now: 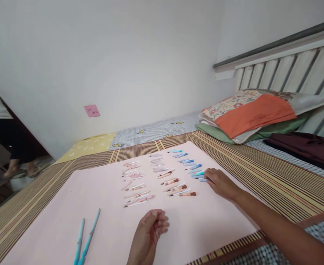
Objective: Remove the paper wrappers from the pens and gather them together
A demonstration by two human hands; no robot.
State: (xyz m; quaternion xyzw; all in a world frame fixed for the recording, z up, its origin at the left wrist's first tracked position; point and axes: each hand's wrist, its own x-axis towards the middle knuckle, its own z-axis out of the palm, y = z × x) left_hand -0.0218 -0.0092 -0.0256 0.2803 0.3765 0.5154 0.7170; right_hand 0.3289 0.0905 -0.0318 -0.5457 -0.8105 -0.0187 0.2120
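On a pale pink sheet [54, 206] lie rows of small pen parts, each a short patterned piece beside a slim white stick with a dark tip. At the right edge of these rows my right hand [219, 183] has its fingers closed on a blue pen piece [205, 180], its grip partly hidden by the fingers. My left hand [150, 230] is loosely curled above the sheet's front, with nothing visible in it. Other blue pen pieces [196, 166], brown-and-beige pieces [180, 187] and pinkish pieces [134, 176] lie nearby.
Two light-blue pens [88, 237] lie at the front left. A striped mat [233, 154] surrounds the sheet on a bed. Folded bedding with an orange panel [255, 114] and a dark maroon cloth [305, 149] sit at right, by a radiator [291, 68]. A person [7, 136] stands far left.
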